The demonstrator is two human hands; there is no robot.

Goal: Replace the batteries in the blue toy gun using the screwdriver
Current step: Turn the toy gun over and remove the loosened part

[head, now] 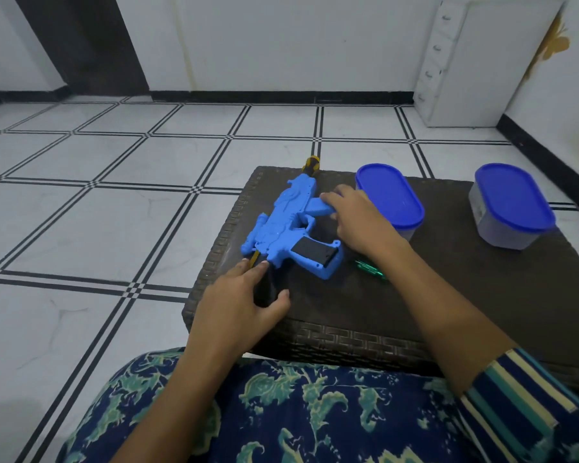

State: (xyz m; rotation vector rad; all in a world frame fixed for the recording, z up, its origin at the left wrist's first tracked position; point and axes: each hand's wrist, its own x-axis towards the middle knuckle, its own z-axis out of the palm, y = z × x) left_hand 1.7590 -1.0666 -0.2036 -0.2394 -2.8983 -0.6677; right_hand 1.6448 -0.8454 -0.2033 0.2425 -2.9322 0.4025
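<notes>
The left grip (239, 295), a bare hand, lies at the near-left edge of the bench (448, 295) with fingers nearly straight, fingertips touching the gun's near end. A dark piece sits between thumb and fingers, and whether it is held cannot be told. A yellow-and-black screwdriver (311, 164) lies under the blue toy gun (281, 225), which rests flat on the bench. The gun appears to be a hollow moulded plastic shell, so it is probably light, stiff and smooth. It will likely skid under tool pressure, so hold it by the broad body or handle. The right grip (351, 217) curls over the gun's rear handle. A green screwdriver (370, 268) lies just beside the magazine housing. Two lidded containers (390, 195) stand further right.
</notes>
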